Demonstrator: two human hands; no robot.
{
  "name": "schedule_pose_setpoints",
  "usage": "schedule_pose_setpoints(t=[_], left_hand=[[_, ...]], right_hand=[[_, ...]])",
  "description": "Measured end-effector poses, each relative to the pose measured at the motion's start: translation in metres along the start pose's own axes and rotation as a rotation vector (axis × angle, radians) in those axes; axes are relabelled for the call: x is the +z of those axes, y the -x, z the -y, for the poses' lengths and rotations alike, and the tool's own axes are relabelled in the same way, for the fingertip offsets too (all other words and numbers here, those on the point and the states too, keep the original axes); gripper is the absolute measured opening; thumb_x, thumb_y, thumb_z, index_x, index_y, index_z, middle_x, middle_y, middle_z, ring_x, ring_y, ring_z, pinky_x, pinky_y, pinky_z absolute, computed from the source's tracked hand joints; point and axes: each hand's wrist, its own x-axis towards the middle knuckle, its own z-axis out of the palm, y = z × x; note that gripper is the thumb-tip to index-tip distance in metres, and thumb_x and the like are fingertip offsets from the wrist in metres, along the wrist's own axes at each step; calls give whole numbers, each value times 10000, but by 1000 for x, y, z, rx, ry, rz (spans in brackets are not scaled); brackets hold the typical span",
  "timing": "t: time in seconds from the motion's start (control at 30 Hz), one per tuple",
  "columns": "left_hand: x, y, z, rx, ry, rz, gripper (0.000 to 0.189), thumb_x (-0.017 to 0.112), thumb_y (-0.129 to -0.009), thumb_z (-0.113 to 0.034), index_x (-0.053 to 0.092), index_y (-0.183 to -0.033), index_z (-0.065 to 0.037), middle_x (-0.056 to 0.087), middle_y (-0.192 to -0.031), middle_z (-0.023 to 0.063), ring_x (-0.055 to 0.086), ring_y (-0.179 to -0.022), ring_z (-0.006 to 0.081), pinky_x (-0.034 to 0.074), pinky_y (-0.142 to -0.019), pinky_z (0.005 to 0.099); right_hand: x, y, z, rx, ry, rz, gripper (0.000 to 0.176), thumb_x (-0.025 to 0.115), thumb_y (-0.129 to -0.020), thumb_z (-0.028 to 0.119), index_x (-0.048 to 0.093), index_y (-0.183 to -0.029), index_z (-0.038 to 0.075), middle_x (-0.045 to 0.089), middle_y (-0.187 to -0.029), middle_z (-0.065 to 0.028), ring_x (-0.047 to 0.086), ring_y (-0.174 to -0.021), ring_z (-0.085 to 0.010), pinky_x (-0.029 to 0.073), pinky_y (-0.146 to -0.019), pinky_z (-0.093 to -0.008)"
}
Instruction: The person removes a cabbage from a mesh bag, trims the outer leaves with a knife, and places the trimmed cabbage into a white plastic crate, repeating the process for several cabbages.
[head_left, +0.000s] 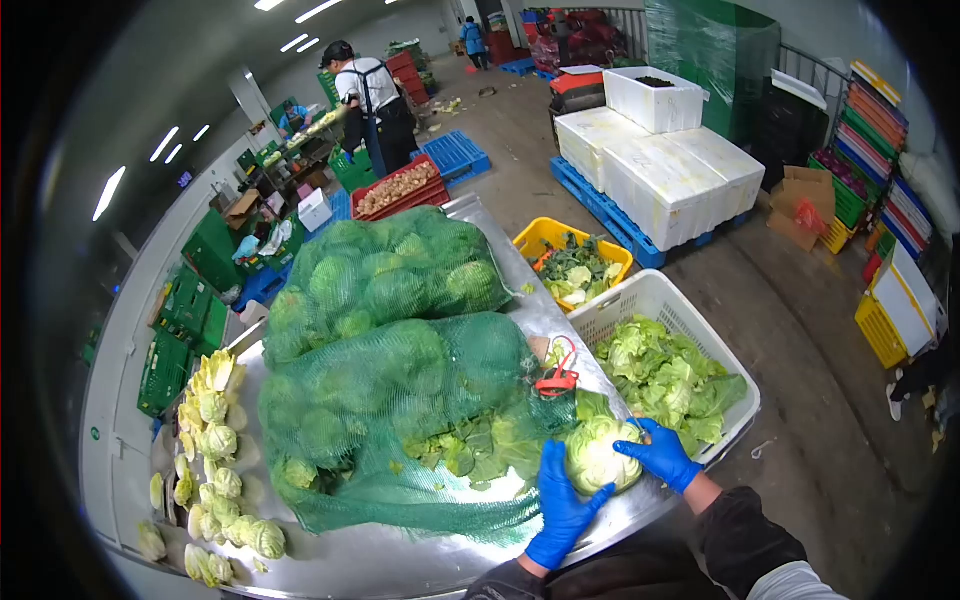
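Note:
A pale green cabbage (602, 455), trimmed and round, sits at the front right edge of the metal table (370, 555). My left hand (565, 508), in a blue glove, cups its left and near side with the thumb spread across the front. From the right, my right hand (660, 455), also gloved in blue, presses its fingers on the cabbage. A small brownish bit shows by those fingertips; what it is I cannot make out. Just left lies a green mesh sack (390, 375) of cabbages, its mouth spread toward me. A red object (557, 381) rests on the sack's right end.
A white crate (742, 418) of loose leaves stands right of the table, with a yellow crate (522, 240) of trimmings behind it. Another full mesh sack (390, 270) lies farther back. Small cabbages (218, 441) line the left edge. A person (372, 100) stands beyond the table.

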Motion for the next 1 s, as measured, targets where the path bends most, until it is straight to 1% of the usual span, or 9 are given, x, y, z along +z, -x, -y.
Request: schedule_pose_setpoints(t=[0.17, 0.3, 0.37, 0.5, 0.53, 0.67, 0.73, 0.83, 1.0], left_hand=[[32, -5, -19, -49, -211, -14, 1074, 851, -595, -501, 342, -1319, 106, 403, -1318, 337, 430, -1208, 481, 362, -1029, 503], [40, -19, -22, -133, -202, 15, 1034, 861, -568, -503, 383, -1288, 65, 444, -1283, 299, 470, -1170, 450, 401, -988, 488], [43, -27, -25, -75, -288, -2, 977, 873, -580, -431, 374, -1272, 44, 464, -1201, 240, 506, -1083, 403, 427, -927, 463], [54, -35, -24, -142, -314, -26, 969, 874, -567, -432, 392, -1259, 46, 480, -1195, 235, 514, -1090, 400, 435, -927, 451], [56, -36, -25, -173, -329, -6, 998, 854, -569, -485, 398, -1279, 48, 475, -1232, 255, 497, -1129, 409, 423, -949, 465], [60, -42, -28, -212, -388, 26, 1043, 827, -572, -548, 397, -1312, 49, 463, -1290, 274, 471, -1190, 415, 403, -981, 475], [61, -42, -29, -200, -428, 31, 1047, 833, -570, -535, 393, -1318, 50, 459, -1300, 273, 470, -1196, 415, 402, -987, 475], [59, -43, -36, -187, -408, 10, 996, 871, -562, -447, 397, -1290, 39, 461, -1259, 251, 504, -1137, 413, 432, -950, 464], [54, -41, -36, -149, -363, -5, 997, 875, -558, -444, 397, -1287, 41, 461, -1256, 246, 509, -1128, 412, 436, -943, 460]], right_hand=[[-12, -2, 11, -52, 202, 48, 747, 730, -730, 591, 592, -1186, 16, 676, -985, -210, 669, -910, -326, 515, -812, -383], [-31, -17, 7, -40, 210, 137, 751, 704, -744, 613, 597, -1194, 21, 674, -996, -216, 665, -935, -329, 510, -821, -383], [-41, -24, 10, -49, 213, 251, 760, 696, -747, 620, 604, -1193, 11, 670, -1009, -216, 660, -951, -329, 505, -838, -379], [-36, -50, -22, -8, 96, 312, 776, 709, -750, 596, 593, -1204, -22, 668, -1038, -215, 651, -968, -318, 496, -864, -369], [-38, -50, -19, -28, 91, 284, 744, 724, -758, 566, 598, -1187, -30, 675, -960, -181, 666, -841, -259, 521, -775, -341], [-49, -52, -1, 92, 24, 355, 695, 742, -760, 536, 610, -1162, -16, 655, -861, -132, 641, -698, -182, 525, -643, -297], [-49, -49, 2, 189, -91, 369, 587, 777, -777, 434, 587, -1160, 31, 584, -782, -34, 517, -555, -87, 448, -494, -240], [-46, -47, -3, 171, -107, 348, 586, 772, -782, 435, 573, -1175, 49, 579, -755, -30, 509, -524, -84, 438, -464, -235], [-45, -43, -2, 198, -100, 351, 562, 770, -790, 414, 571, -1179, 59, 584, -766, -23, 504, -528, -80, 441, -471, -234]])
